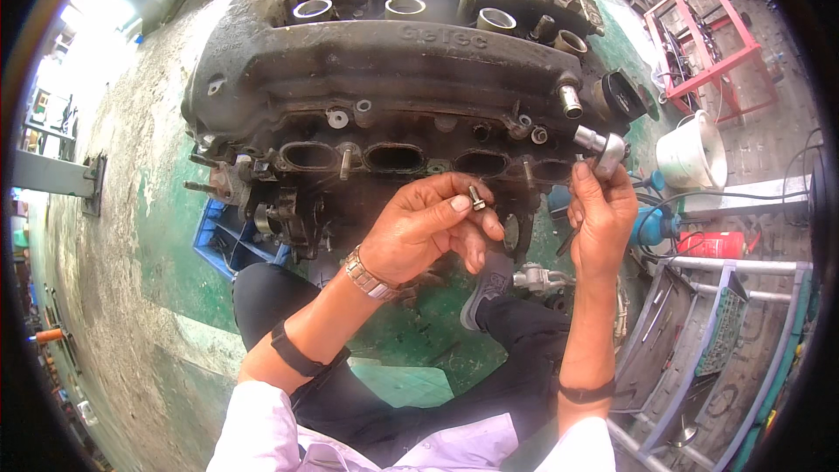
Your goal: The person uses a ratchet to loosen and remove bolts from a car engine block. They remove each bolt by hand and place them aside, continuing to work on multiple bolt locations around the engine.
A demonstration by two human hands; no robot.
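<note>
A dark, grimy car engine [350,61] stands in front of me, its valve cover on top and a row of oval ports along the near side. My left hand [428,225] is in front of those ports, thumb and fingers pinching a small bolt [476,198]. Farther right, my right hand [601,214] is closed around a ratchet wrench [609,156]; its head and silver socket point up and left, while the handle is mostly hidden by the fingers. A metal pipe stub [570,101] juts from the engine just above the socket.
Below the engine at left lies a blue tray [214,240]. A tool cart [682,341] stands close on the right, with a white bucket [690,153], a red box [718,245] and a red metal frame [703,44] beyond it. Cables run beside the blue equipment [651,225].
</note>
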